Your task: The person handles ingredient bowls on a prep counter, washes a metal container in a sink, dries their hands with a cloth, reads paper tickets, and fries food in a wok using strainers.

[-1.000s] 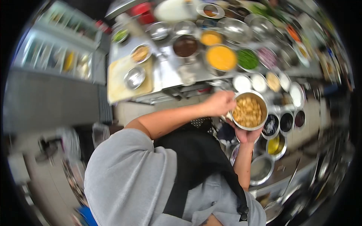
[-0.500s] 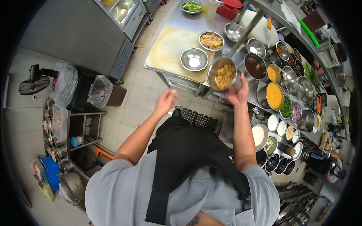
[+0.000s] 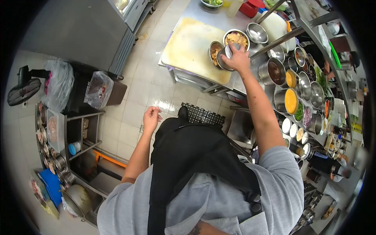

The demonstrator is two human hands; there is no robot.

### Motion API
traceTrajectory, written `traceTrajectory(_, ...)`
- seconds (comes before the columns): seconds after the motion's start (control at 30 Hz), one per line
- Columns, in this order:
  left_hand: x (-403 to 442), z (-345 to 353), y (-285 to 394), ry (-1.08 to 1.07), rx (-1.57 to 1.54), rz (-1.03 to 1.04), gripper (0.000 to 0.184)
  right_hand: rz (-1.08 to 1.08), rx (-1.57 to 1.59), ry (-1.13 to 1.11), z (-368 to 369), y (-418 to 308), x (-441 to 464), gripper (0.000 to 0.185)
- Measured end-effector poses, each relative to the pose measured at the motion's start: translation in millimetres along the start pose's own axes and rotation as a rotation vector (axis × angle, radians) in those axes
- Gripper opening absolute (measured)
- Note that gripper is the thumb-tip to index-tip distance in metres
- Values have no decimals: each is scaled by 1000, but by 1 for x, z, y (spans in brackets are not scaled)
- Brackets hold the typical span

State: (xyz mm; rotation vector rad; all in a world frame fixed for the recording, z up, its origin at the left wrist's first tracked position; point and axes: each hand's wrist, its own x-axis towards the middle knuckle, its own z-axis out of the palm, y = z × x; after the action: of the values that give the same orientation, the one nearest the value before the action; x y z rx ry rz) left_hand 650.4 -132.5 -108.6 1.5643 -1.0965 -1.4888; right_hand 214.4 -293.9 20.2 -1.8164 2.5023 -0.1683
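Note:
My right hand (image 3: 237, 58) grips a metal pot (image 3: 226, 57), tilted on its side over the right part of the cutting board (image 3: 196, 47). The pot's mouth meets a steel bowl (image 3: 212, 44) with brown cubed pieces in it. Just behind them is a steel bowl of pale sliced food (image 3: 236, 38), close to my fingertips. My left hand (image 3: 152, 118) hangs over the tiled floor, its fingers loosely bent and apart, with nothing seen in it.
Pots of dark sauce (image 3: 276, 71) and orange liquid (image 3: 291, 101) line the counter at right, below a metal shelf rail (image 3: 280, 38). An empty bowl (image 3: 257, 33) sits behind the board. At left are a bin (image 3: 117, 93) and a fan (image 3: 24, 91).
My right hand has carried the pot forward to the board and tipped it over the steel bowl. My left hand has drawn back to the left and lower.

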Motion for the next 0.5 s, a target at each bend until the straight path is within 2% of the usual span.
traceTrajectory(0.07, 2, 5, -1, 28, 54, 2, 27, 5, 13, -85, 4, 8, 1, 79)
traceTrajectory(0.2, 26, 56, 11, -137, -78, 30, 26, 60, 31, -25, -1, -2, -11, 79)
traceTrajectory(0.27, 56, 116, 46, -158, 158, 369, 36, 75, 56, 20, 7, 2, -9, 79)
traceTrajectory(0.3, 78, 144, 66, -187, 81, 350, 43, 98, 155, 64, 14, 7, -7, 81)
traceTrajectory(0.33, 98, 167, 89, -154, 80, 370, 49, 125, 257, 110, 19, 11, -6, 82)
traceTrajectory(0.4, 143, 211, 114, 79, 224, 414, 48, 183, 331, 112, 22, 18, -4, 84)
traceTrajectory(0.5, 187, 236, 135, 116, 363, 340, 40, 163, 608, 188, 33, 41, -5, 85)
